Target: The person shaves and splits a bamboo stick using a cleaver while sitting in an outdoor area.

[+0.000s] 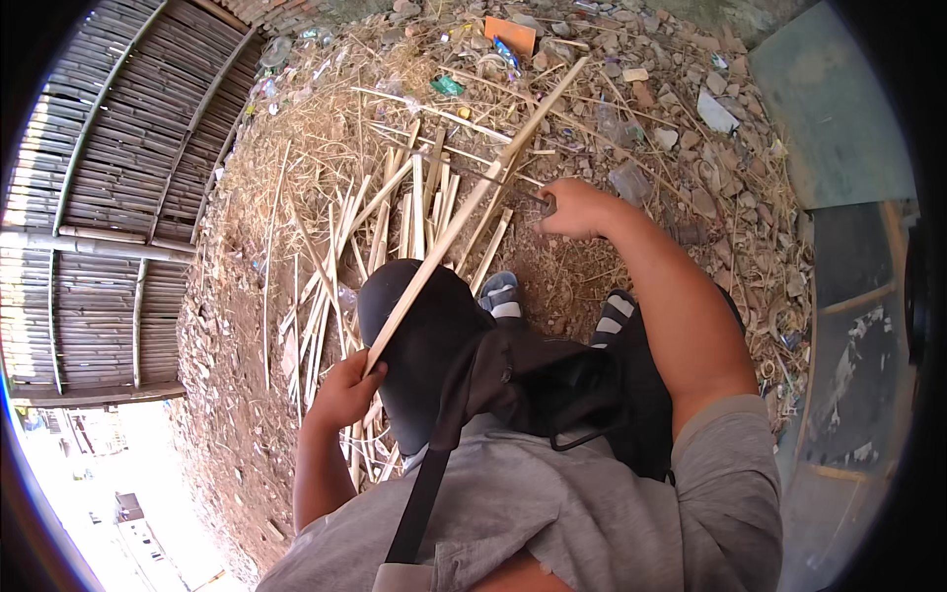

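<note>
A long, pale bamboo strip (434,259) slants across my left knee, its far end up over the littered ground. My left hand (342,393) is closed round its near end. In my right hand (582,209), closed on its handle, is a knife with a long, thin dark blade (472,172). The blade points left and crosses the strip around its middle; whether it cuts into the wood I cannot tell. Beneath and beyond lies a loose pile of split bamboo strips (417,207), partly hidden by my leg.
Stones, broken brick and dry straw cover the ground. A bamboo slat panel (128,128) stands at the left, a grey-green sheet (834,109) at the right. Farther off lie an orange piece (510,36) and green plastic (446,86). My sandalled feet (501,294) are close to the pile.
</note>
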The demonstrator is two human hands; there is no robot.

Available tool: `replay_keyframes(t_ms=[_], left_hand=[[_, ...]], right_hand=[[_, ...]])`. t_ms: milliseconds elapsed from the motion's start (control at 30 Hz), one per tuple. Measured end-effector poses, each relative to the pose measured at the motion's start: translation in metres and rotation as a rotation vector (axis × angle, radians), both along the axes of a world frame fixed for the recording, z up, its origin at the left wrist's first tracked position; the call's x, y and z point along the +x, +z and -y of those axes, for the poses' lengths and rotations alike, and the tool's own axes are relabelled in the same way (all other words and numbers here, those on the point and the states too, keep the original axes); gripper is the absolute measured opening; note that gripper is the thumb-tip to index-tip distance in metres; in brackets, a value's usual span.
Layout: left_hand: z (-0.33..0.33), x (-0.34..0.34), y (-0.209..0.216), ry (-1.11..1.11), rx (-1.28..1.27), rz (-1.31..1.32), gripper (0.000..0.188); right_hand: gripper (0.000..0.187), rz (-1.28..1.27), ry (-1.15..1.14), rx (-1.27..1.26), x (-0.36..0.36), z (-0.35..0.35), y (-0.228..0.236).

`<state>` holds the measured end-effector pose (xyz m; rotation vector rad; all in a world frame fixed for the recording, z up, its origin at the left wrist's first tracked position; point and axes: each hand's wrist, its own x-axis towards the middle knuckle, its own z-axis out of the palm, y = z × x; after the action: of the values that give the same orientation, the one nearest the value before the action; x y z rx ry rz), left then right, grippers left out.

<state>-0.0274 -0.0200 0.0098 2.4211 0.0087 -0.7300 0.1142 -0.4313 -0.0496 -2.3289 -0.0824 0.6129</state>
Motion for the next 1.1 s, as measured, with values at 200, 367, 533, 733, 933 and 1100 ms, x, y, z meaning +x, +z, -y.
replay_keyframes(t_ms=[200,367,533,733,933,1100], left_hand=[[0.005,-0.008,0.002,-0.017,0.14,0.135,0.028],[0.008,-0.01,-0.002,-0.008,0.138,0.122,0.027],[0.005,-0.005,-0.001,-0.033,0.157,0.163,0.028],[0.004,0.001,0.007,0.011,0.072,-0.016,0.02],[0.001,0.012,0.014,-0.029,0.111,-0.044,0.021],[-0.011,0.01,0.001,-0.06,0.034,0.006,0.022]], right_hand=[[0.031,0.107,0.186,-0.085,-0.017,-0.035,0.019],[0.035,0.117,0.162,-0.097,0.007,0.0,-0.018],[0.036,0.091,-0.092,-0.057,0.007,0.003,-0.016],[0.049,0.16,0.444,-0.148,-0.013,-0.035,0.009],[0.04,0.175,-0.24,-0.006,0.01,0.023,-0.032],[0.048,0.192,0.355,-0.159,-0.01,-0.032,0.007]])
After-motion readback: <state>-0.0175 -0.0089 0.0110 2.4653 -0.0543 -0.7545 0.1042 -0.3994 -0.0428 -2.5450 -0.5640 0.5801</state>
